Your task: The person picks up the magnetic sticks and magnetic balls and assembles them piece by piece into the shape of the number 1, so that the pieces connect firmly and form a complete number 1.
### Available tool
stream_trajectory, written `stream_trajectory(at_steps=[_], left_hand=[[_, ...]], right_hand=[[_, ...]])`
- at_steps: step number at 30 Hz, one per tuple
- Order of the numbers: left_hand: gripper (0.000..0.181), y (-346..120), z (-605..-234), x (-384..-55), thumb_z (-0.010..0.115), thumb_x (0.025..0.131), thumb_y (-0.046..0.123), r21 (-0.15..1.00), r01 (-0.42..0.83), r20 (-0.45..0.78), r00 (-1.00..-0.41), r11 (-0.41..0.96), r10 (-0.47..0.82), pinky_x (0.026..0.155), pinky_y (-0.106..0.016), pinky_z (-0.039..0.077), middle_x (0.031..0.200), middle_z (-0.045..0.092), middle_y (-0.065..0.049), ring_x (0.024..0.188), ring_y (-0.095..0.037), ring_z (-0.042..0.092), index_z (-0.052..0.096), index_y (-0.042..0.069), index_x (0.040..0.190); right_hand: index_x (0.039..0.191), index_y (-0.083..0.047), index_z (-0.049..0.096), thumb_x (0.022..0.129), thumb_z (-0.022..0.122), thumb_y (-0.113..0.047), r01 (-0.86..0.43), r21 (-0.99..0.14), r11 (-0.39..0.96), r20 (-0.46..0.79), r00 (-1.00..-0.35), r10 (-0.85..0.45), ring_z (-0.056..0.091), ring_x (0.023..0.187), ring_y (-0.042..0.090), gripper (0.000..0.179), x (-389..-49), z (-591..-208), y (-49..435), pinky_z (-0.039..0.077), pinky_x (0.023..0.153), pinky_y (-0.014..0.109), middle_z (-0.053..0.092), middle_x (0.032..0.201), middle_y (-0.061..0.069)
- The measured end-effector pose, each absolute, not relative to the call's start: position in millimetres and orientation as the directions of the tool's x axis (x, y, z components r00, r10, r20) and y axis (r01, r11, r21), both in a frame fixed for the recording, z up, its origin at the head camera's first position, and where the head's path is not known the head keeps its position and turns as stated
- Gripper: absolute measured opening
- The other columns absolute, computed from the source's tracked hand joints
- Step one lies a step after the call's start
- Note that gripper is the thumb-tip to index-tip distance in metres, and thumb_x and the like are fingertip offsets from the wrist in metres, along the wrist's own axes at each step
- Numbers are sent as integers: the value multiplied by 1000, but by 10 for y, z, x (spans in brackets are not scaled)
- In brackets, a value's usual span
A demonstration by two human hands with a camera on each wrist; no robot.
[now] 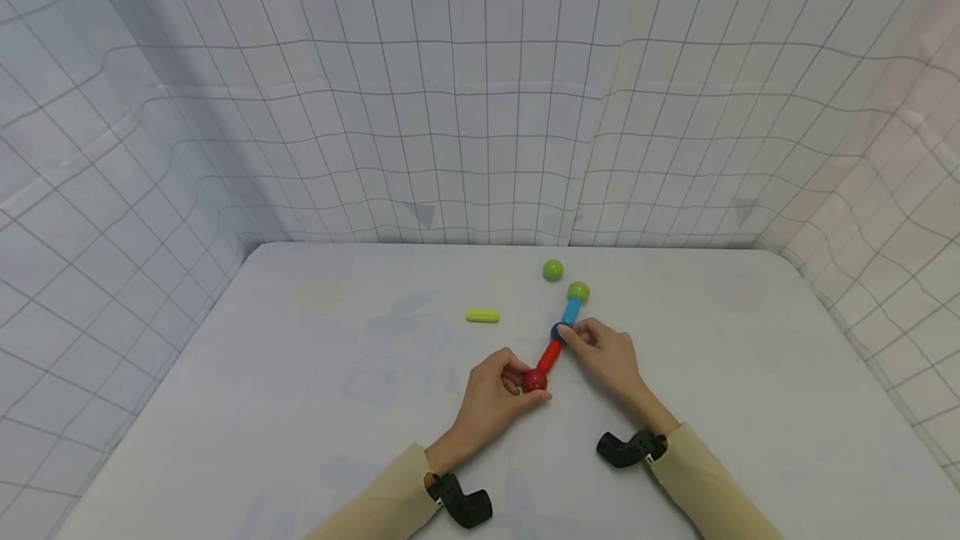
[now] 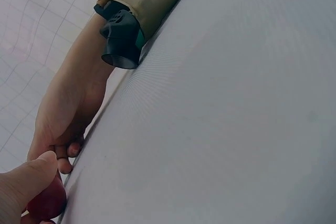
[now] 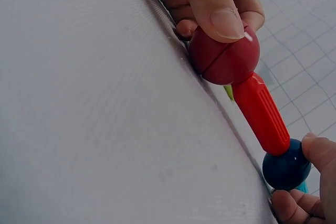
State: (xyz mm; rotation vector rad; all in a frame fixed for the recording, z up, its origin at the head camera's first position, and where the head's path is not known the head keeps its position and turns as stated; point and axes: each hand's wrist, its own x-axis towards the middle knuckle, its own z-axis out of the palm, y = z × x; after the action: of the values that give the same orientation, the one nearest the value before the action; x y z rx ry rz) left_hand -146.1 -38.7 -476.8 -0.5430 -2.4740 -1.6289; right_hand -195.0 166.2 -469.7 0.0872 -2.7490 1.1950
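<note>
A chain of toy pieces lies on the white table: a red ball [image 1: 535, 380], a red rod [image 3: 261, 114], a dark blue ball [image 3: 286, 164], a light blue rod [image 1: 572, 311] and a green ball [image 1: 578, 292] at the far end. My left hand [image 1: 491, 394] holds the red ball between thumb and fingers at the near end. With thumb and fingertips my right hand [image 1: 606, 357] pinches the dark blue ball in the middle. In the left wrist view the red ball shows partly, behind the thumb.
A loose green ball [image 1: 552, 270] lies beyond the chain, near the table's back edge. To the left of the chain is a yellow-green rod [image 1: 482, 316]. White gridded curtains [image 1: 487, 107] hang around the table's back and sides.
</note>
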Motion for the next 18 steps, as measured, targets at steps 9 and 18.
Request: stream_trajectory(at_steps=[9,18], left_hand=[[34,-386,-4761,-1461,85,71,26,856,375,309,-923,357,229,60,-24,49,83,60,6,66,-9,57,61,12,92],[35,-363,-4776,-1455,85,71,26,838,403,334,-912,368,240,60,-23,48,82,59,6,65,-8,55,60,12,91]], right_hand=[[89,-12,67,90,60,-47,-108,-726,679,148,-989,1,47,62,16,36,-1945,-4691,1665,27,68,34,56,67,-5],[90,-12,68,90,60,-49,-84,-726,682,131,-991,17,47,63,17,38,-1947,-4705,1661,28,67,34,57,67,-5]])
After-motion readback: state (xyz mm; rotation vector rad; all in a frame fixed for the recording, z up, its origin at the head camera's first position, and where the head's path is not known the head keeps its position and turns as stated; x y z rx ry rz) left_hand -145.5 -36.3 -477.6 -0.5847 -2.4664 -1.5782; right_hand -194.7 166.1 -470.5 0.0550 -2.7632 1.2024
